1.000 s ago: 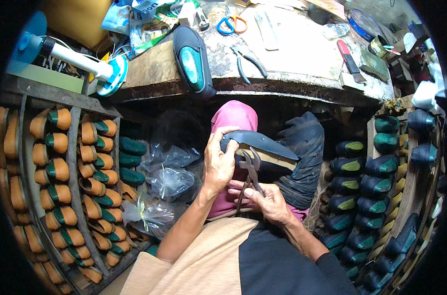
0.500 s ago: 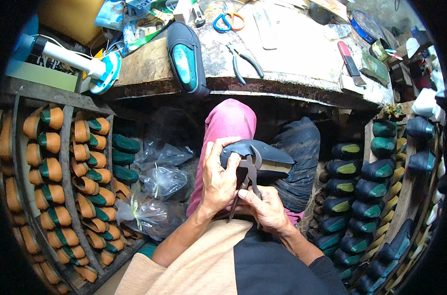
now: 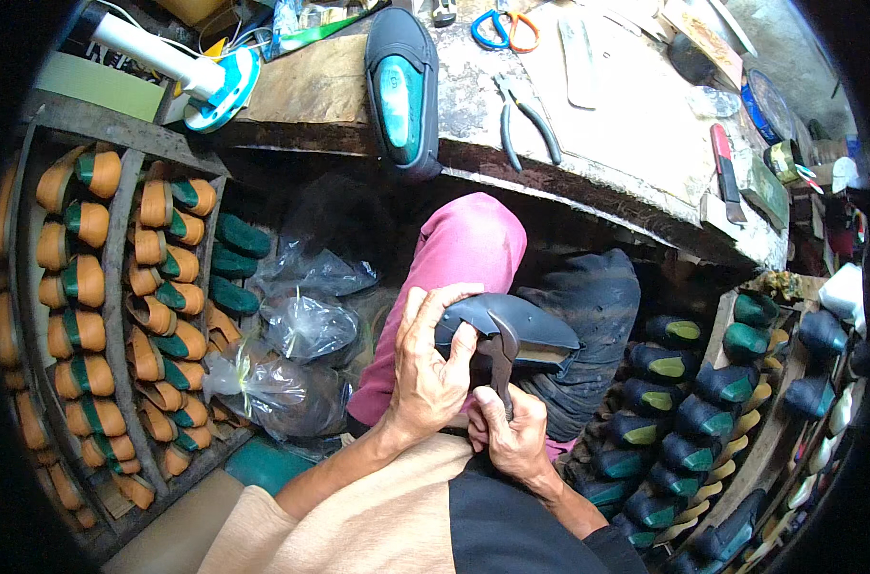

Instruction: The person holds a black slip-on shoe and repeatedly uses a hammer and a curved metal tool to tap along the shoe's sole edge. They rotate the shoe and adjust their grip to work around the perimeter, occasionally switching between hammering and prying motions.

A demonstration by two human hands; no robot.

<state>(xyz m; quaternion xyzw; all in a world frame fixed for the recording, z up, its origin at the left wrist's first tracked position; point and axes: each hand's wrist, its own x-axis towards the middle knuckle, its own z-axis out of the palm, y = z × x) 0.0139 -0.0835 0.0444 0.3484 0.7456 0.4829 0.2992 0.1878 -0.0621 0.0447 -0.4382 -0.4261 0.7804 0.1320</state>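
Observation:
A dark navy shoe upper on its last (image 3: 542,327) lies crosswise over my lap, its pale underside edge showing. My left hand (image 3: 427,368) is wrapped round its left end, the thumb pressing on the near edge. In the closed fingers of my right hand (image 3: 513,435) are the handles of dark metal lasting pincers (image 3: 502,362). The pincers' curved jaw rests at the shoe's edge, close to my left thumb. Whether the jaws grip material is too small to tell.
Ahead is a worn workbench (image 3: 636,115) with a dark loafer (image 3: 403,86), scissors (image 3: 505,32), pliers (image 3: 528,122) and a red-handled knife (image 3: 727,172). Racks of orange shoes (image 3: 89,277) stand left, navy ones (image 3: 665,364) right. Tied plastic bags (image 3: 306,325) sit beside my leg.
The pincers have turned more upright; their handles, spread before, are now drawn together in my right hand. My view has shifted, so the bench things appear farther right.

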